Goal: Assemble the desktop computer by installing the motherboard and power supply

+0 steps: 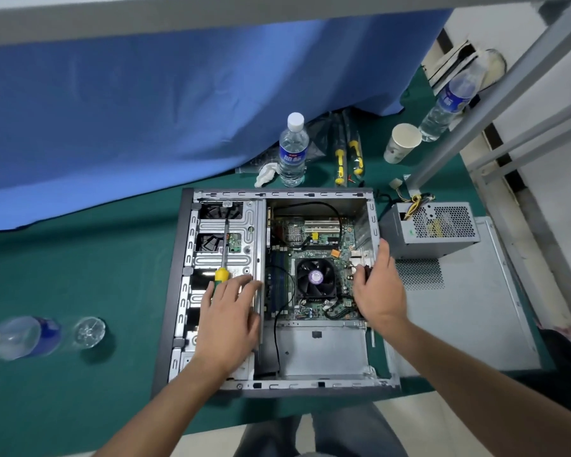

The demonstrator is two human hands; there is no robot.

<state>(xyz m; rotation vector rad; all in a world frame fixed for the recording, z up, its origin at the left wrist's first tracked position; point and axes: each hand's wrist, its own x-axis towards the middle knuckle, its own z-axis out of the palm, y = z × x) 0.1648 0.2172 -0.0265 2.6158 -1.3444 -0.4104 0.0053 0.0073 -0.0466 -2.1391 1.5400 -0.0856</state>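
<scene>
Where blue cloth (178, 103) hangs, green table cover (80, 258) spreads

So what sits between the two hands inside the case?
In the head view, the motherboard's black CPU fan lies between the left hand and right hand.

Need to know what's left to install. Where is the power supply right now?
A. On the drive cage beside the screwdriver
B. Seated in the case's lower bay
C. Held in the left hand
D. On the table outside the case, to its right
D: the power supply sits outside the case, past its right wall, while the motherboard already lies inside.
</scene>
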